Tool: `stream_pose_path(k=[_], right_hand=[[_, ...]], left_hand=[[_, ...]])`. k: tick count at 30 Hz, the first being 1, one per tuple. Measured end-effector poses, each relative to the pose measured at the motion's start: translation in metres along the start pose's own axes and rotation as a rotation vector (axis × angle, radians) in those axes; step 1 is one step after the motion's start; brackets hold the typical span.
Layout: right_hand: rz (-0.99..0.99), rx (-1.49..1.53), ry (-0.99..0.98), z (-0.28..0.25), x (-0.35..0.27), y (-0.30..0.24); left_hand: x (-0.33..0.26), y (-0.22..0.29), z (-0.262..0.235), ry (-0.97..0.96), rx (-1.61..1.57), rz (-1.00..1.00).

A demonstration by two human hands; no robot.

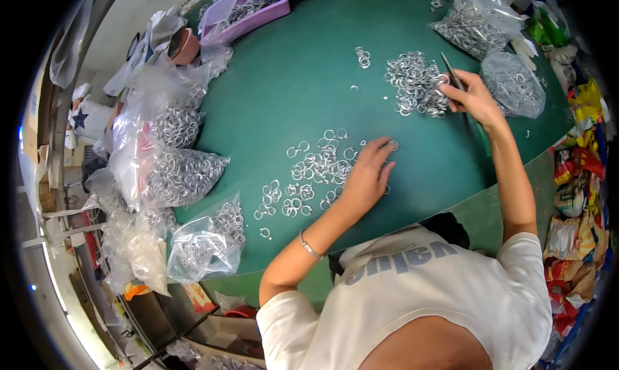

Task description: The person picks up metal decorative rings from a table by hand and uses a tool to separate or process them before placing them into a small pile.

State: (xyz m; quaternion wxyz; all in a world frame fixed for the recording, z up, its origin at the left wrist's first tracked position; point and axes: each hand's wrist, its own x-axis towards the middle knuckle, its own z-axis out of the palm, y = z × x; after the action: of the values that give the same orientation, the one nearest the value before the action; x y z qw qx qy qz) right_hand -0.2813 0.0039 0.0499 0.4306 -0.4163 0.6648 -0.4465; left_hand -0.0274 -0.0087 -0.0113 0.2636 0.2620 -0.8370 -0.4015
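Note:
Small silvery metal rings, many of them with a gap, lie in a loose spread [319, 167] left of centre on the green tabletop. My left hand [367, 176] rests on the right side of this spread, fingers apart, with a single ring [393, 146] by its fingertips. Farther right is a denser heap of rings [411, 80]. At that heap's right edge, my right hand [476, 99] is closed around a slim dark rod-like tool [451, 70], which slants up past the fingers. Its thumb and fingertips touch rings there; whether they pinch one is unclear.
Clear bags of rings [184, 173] crowd the table's left edge, with an open bag [206, 241] nearest. More bags [512, 83] stand at the far right. A purple basket [248, 15] holds rings at the back. Colourful packages [577, 196] line the right side.

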Motion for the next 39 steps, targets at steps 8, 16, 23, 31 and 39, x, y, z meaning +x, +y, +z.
stream_pose_path(k=[8,16,23,31,39], right_hand=[[-0.055,-0.019,0.029,0.001,0.010,-0.011],[-0.124,-0.551,0.177,-0.010,0.027,0.037],[-0.290,-0.810,0.223,0.035,-0.001,0.058],[-0.038,-0.570,0.173,0.016,0.014,0.037],[-0.191,-0.734,0.070,0.032,0.003,0.044]], left_hand=[[0.034,-0.006,0.007,0.122,-0.054,-0.089],[0.085,-0.015,0.054,0.006,0.405,0.065],[0.106,-0.049,0.046,0.150,-0.150,-0.148],[0.123,-0.056,0.004,0.182,-0.513,-0.326],[0.033,-0.029,0.038,-0.109,0.408,0.236]])
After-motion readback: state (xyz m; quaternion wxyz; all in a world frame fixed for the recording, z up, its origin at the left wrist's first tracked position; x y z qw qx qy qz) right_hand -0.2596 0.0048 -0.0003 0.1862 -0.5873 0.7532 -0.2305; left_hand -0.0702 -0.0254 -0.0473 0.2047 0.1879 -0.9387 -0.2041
